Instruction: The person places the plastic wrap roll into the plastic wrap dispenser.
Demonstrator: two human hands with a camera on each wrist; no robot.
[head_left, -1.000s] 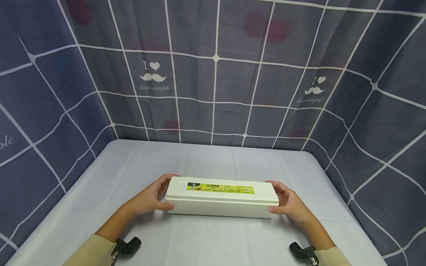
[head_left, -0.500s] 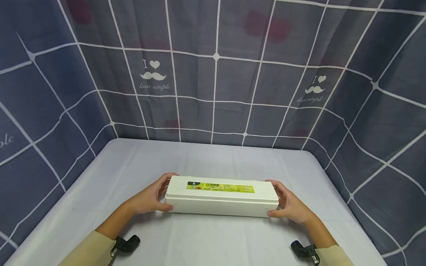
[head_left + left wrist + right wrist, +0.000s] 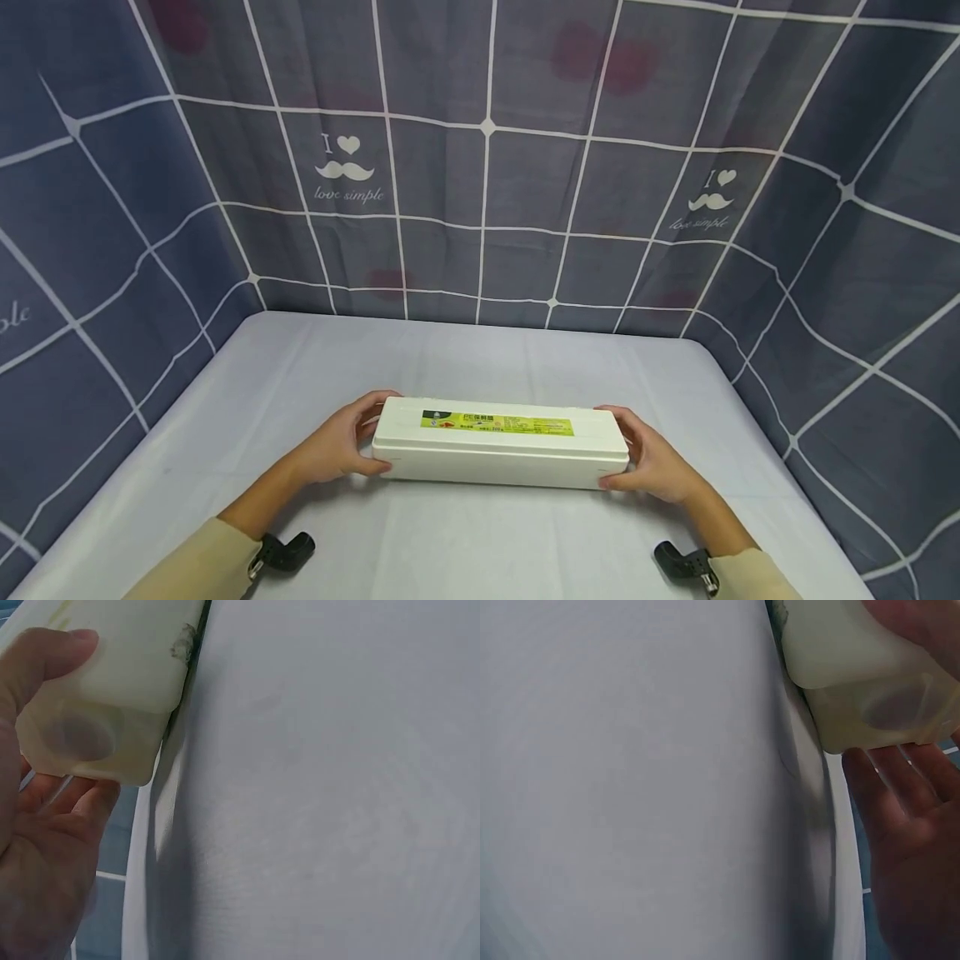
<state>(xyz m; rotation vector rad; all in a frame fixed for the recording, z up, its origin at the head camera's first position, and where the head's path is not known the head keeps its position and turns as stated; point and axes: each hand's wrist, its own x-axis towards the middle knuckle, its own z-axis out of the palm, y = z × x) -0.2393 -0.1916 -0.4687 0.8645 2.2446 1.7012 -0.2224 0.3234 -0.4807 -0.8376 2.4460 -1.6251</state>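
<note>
A long cream-white cling film box (image 3: 495, 468) with a yellow-green label (image 3: 497, 423) on its lid lies crosswise on the white-covered table. Its left end is gripped by my left hand (image 3: 335, 443), thumb on the front face and fingers behind. My right hand (image 3: 654, 463) holds the other end the same way. In the left wrist view the box end (image 3: 124, 675) shows a round dark opening, with my left thumb and fingers (image 3: 101, 799) on opposite sides. The right wrist view has the matching end (image 3: 847, 664) between my right thumb and fingers (image 3: 866, 784).
The white tablecloth (image 3: 480, 358) spreads around the box. Dark blue-grey curtains (image 3: 442, 183) with white grid lines stand along the back and both sides. A black camera mount (image 3: 285, 554) sits at the left wrist, another mount (image 3: 682, 562) at the right.
Both hands keep hold of the cling film box, which stays in place. The right thumb has slid slightly left along its front face.
</note>
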